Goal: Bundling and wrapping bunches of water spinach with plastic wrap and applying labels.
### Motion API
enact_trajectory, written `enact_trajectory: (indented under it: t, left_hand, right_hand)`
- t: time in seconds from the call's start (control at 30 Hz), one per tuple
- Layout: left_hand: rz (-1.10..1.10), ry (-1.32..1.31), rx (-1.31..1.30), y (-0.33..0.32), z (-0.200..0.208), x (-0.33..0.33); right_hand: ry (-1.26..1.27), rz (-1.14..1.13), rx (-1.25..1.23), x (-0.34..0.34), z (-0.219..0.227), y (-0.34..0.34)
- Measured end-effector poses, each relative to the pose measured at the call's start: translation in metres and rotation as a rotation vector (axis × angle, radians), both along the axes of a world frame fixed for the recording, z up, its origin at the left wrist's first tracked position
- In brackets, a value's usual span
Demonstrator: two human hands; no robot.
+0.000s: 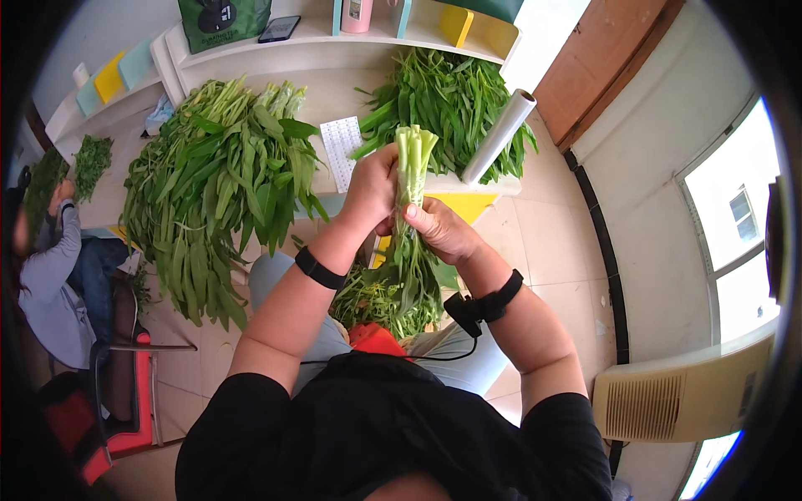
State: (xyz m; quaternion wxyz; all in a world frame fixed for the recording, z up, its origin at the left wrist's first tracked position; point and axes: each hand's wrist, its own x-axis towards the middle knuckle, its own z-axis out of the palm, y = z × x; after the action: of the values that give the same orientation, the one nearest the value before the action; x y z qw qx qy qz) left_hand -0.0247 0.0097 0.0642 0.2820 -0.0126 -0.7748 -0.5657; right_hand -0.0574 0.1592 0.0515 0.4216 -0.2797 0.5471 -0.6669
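A bunch of water spinach [413,154] stands upright in front of me, its pale cut stems pointing away and its leaves hanging toward my lap. My left hand [373,190] is closed around the stems from the left. Lower down, my right hand [447,231] grips the same bunch from the right, thumb pressed on the stems. Something shiny, like clear film, appears around the stems between my hands. Loose greens [380,302] lie below, between my knees. On the table [322,83], a large heap of greens [221,179] spreads at left and another heap [439,96] lies behind the bunch.
A roll of clear film [499,138] leans at the table's right end. A white sheet [341,152] lies between the heaps. A shelf [313,48] holds a phone [279,29] and pink cup [357,15]. At left, another person [54,259] handles greens beside a red chair [138,401].
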Motion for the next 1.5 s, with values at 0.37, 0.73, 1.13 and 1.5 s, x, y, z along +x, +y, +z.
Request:
enact_trajectory:
  t: [0.37, 0.73, 1.13, 1.5]
  left_hand:
    - [-0.039, 0.045, 0.101, 0.003, 0.003, -0.009]
    - [-0.432, 0.128, 0.573, 0.011, 0.011, 0.0]
    - [0.166, 0.323, 0.21, 0.018, 0.013, -0.005]
    - [0.095, 0.283, 0.434, 0.022, 0.007, -0.001]
  right_hand:
    - [0.166, -0.092, -0.104, 0.027, 0.017, -0.005]
    - [-0.084, 0.089, -0.117, 0.023, 0.019, 0.0]
    - [0.205, -0.563, -0.035, 0.032, 0.009, -0.022]
    - [-0.023, -0.301, -0.144, 0.034, 0.019, -0.011]
